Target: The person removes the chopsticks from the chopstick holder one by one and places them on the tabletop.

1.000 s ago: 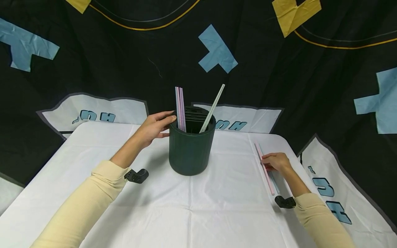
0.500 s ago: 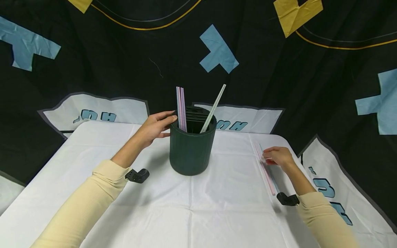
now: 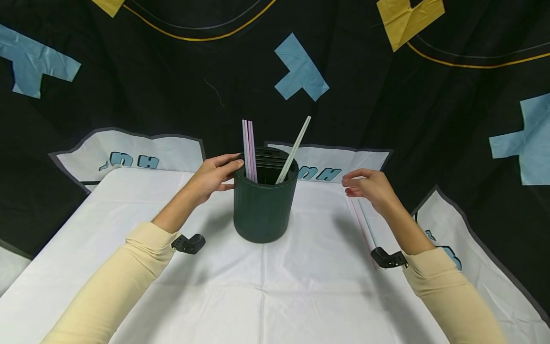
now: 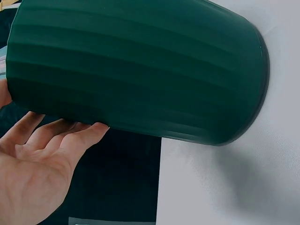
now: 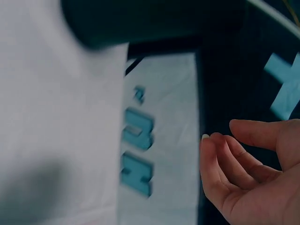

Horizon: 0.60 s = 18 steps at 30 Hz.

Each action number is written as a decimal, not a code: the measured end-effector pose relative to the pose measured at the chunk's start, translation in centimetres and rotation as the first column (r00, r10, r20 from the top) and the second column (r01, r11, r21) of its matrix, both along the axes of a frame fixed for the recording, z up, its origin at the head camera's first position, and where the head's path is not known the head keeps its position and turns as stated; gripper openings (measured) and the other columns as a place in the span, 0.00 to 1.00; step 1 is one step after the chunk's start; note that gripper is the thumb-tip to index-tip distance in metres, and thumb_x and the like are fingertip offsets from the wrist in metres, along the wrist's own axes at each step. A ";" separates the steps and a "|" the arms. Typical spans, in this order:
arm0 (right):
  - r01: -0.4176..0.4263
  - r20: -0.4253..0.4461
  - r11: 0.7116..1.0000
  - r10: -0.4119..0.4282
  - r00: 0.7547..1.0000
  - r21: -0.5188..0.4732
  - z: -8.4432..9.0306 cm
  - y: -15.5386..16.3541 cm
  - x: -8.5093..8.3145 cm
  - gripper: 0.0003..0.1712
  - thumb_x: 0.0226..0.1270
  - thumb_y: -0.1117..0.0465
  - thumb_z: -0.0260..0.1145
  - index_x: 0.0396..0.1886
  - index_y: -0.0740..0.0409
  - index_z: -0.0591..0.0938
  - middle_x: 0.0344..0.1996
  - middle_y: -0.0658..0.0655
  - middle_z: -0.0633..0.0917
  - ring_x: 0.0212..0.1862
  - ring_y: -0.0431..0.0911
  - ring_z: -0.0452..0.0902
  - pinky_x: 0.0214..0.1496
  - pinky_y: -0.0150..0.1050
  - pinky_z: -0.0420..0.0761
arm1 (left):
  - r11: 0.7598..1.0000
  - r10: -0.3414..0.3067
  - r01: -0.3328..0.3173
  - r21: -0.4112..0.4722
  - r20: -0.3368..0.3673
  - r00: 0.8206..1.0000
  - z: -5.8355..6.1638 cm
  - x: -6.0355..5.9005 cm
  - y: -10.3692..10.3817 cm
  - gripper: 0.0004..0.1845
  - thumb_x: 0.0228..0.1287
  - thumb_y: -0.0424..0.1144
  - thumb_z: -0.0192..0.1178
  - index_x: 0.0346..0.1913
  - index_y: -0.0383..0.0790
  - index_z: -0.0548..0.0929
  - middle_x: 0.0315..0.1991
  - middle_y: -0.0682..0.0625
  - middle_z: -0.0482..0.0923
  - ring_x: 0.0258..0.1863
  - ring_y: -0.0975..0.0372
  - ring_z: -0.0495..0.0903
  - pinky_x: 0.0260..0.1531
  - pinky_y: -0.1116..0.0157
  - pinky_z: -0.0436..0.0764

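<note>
In the head view, a dark green ribbed holder (image 3: 265, 205) stands upright at the centre of the frame on the white-covered tabletop (image 3: 275, 286), with a bunch of pink and lilac straws (image 3: 248, 150) upright at its left rim and one pale straw (image 3: 294, 149) leaning to the upper right. The left hand (image 3: 215, 174) rests against the holder's upper left side, fingers nearly straight along the wall, a loose grip that closes on nothing. The right hand (image 3: 369, 187) hovers right of the holder, apart from it, fingers relaxed and empty, above two straws (image 3: 363, 220) lying on the tabletop. In the left wrist view, the holder (image 4: 140, 70) fills the upper frame and the left hand (image 4: 37, 168) at lower left touches it with its fingertips (image 4: 93, 129). In the blurred right wrist view, the right hand (image 5: 248, 173) at lower right is open and holds nothing, with the holder (image 5: 140, 21) at the top edge.
</note>
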State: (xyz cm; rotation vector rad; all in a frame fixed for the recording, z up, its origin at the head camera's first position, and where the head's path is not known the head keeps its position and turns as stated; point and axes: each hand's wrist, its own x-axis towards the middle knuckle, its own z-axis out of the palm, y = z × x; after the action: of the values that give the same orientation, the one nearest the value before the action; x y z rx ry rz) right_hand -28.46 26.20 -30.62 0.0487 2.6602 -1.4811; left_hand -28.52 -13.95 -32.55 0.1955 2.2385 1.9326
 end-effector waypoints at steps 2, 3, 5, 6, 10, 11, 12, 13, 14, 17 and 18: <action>-0.020 -0.009 0.999 0.020 1.000 -0.028 1.1 -1.3 0.1 0.25 0.74 0.55 0.64 0.62 0.67 0.78 0.54 0.65 0.84 0.37 0.38 0.88 0.49 0.32 0.86 | 1.000 0.000 0.000 0.000 -0.001 1.000 0.0 0.0 0.0 0.32 0.76 0.49 0.57 0.77 0.45 0.65 0.72 0.42 0.71 0.69 0.47 0.74 0.59 0.50 0.82; -0.028 -0.013 0.999 0.028 1.000 -0.039 1.5 -1.8 0.1 0.25 0.74 0.55 0.64 0.62 0.66 0.78 0.52 0.63 0.84 0.38 0.39 0.88 0.49 0.33 0.87 | 1.000 0.000 0.000 -0.001 -0.001 1.000 0.0 0.0 -0.1 0.32 0.76 0.50 0.57 0.77 0.45 0.65 0.72 0.42 0.72 0.69 0.47 0.74 0.59 0.50 0.82; -0.046 -0.020 0.996 0.044 0.999 -0.071 2.3 -3.0 0.2 0.24 0.73 0.55 0.65 0.61 0.66 0.78 0.47 0.58 0.85 0.38 0.41 0.89 0.49 0.33 0.87 | 1.000 -0.001 0.001 -0.002 -0.001 1.000 0.0 0.0 -0.1 0.32 0.76 0.50 0.57 0.77 0.46 0.65 0.72 0.42 0.71 0.69 0.47 0.74 0.59 0.50 0.82; -0.051 -0.019 0.995 0.050 0.999 -0.088 2.6 -3.6 0.2 0.24 0.72 0.56 0.66 0.61 0.65 0.78 0.46 0.56 0.86 0.39 0.41 0.89 0.48 0.33 0.87 | 1.000 -0.001 0.001 -0.004 -0.001 1.000 0.0 0.0 -0.1 0.32 0.76 0.50 0.57 0.77 0.46 0.65 0.72 0.42 0.71 0.69 0.47 0.74 0.59 0.50 0.82; -0.078 -0.033 0.985 0.074 0.997 -0.153 3.4 -5.6 0.2 0.22 0.72 0.57 0.66 0.59 0.65 0.79 0.45 0.56 0.86 0.39 0.43 0.89 0.49 0.34 0.87 | 1.000 -0.002 0.002 -0.005 -0.006 1.000 0.0 0.0 -0.1 0.32 0.76 0.50 0.57 0.77 0.46 0.65 0.72 0.42 0.71 0.69 0.47 0.74 0.59 0.50 0.82; -0.087 -0.037 0.982 0.082 0.996 -0.165 3.6 -6.1 0.1 0.21 0.72 0.58 0.66 0.59 0.65 0.79 0.45 0.57 0.85 0.40 0.44 0.89 0.50 0.35 0.87 | 1.000 -0.002 0.002 -0.006 -0.007 1.000 0.0 0.0 -0.1 0.32 0.75 0.50 0.57 0.77 0.46 0.65 0.72 0.42 0.71 0.69 0.47 0.74 0.59 0.50 0.82; -0.097 -0.041 0.980 0.091 0.995 -0.174 3.7 -6.5 0.1 0.21 0.72 0.58 0.66 0.59 0.66 0.79 0.46 0.58 0.85 0.40 0.44 0.89 0.52 0.36 0.86 | 1.000 -0.002 0.002 -0.006 -0.008 1.000 0.0 0.0 -0.1 0.32 0.75 0.50 0.57 0.77 0.46 0.65 0.72 0.42 0.71 0.69 0.47 0.74 0.59 0.50 0.82; -0.109 -0.048 0.977 0.102 0.994 -0.182 3.8 -6.9 0.0 0.21 0.72 0.59 0.66 0.59 0.67 0.79 0.47 0.59 0.85 0.41 0.44 0.89 0.53 0.37 0.86 | 1.000 -0.002 0.001 -0.007 -0.007 1.000 0.0 0.0 -0.1 0.32 0.75 0.50 0.57 0.77 0.46 0.65 0.72 0.42 0.71 0.69 0.47 0.74 0.59 0.50 0.82; -0.120 -0.053 0.974 0.112 0.992 -0.191 3.9 -7.2 0.0 0.21 0.72 0.59 0.66 0.58 0.67 0.79 0.47 0.59 0.85 0.41 0.44 0.88 0.53 0.37 0.86 | 1.000 -0.002 0.002 -0.007 -0.007 1.000 0.0 0.0 0.0 0.32 0.76 0.50 0.57 0.77 0.46 0.65 0.72 0.42 0.71 0.69 0.47 0.74 0.59 0.50 0.82; -0.152 -0.061 0.962 0.141 0.988 -0.227 4.1 -8.2 0.0 0.21 0.73 0.60 0.66 0.58 0.69 0.78 0.48 0.60 0.85 0.42 0.44 0.88 0.56 0.38 0.85 | 1.000 -0.003 0.003 -0.008 -0.006 1.000 0.0 0.0 0.0 0.32 0.76 0.50 0.57 0.77 0.46 0.65 0.71 0.42 0.71 0.69 0.47 0.74 0.59 0.50 0.82; -0.162 -0.064 0.958 0.151 0.987 -0.237 4.2 -8.6 0.0 0.21 0.73 0.61 0.65 0.59 0.69 0.78 0.48 0.60 0.84 0.42 0.43 0.88 0.56 0.37 0.84 | 1.000 -0.003 0.003 -0.008 -0.006 1.000 0.0 0.0 0.0 0.32 0.76 0.50 0.57 0.77 0.46 0.65 0.71 0.42 0.72 0.69 0.47 0.74 0.59 0.50 0.82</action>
State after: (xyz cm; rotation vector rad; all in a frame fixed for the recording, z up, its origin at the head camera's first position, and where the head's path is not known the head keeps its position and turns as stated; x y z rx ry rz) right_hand -28.48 17.64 -26.38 -0.2107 2.4293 -1.7566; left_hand -28.48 -13.95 -32.54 0.2044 2.2481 1.9241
